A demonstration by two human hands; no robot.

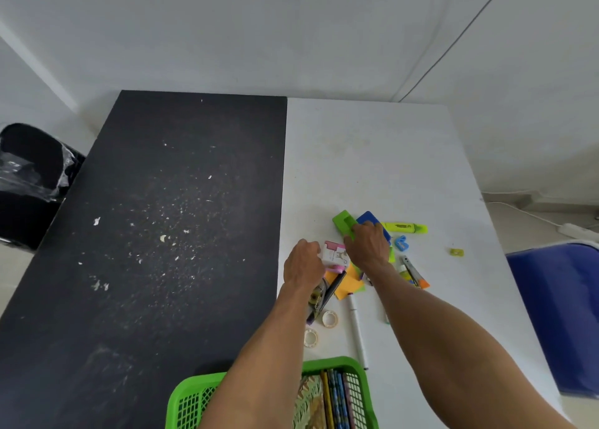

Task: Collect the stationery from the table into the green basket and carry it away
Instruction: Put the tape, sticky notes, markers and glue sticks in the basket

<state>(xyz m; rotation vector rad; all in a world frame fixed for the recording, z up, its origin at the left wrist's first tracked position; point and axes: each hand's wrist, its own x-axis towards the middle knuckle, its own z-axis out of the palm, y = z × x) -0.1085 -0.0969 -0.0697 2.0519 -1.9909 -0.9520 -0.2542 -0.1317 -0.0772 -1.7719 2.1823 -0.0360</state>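
Note:
The green basket (334, 363) stands at the table's near edge with several pencils inside. On the white table lies a pile of stationery. My left hand (303, 265) grips a small pink-and-white box (335, 253). Fingers of my right hand (368, 242) curl over a green block (343, 221) and a blue block (371, 218). Around them lie a yellow highlighter (405, 227), a blue sharpener (401, 243), orange sticky notes (348, 284), a white marker (356, 328), two tape rolls (330, 318) and a small yellow sharpener (456, 252).
A black table (162, 218) with white flecks adjoins the white table (372, 156) on the left. A black bin (29, 182) stands on the floor at far left. A blue chair (557, 315) stands to the right.

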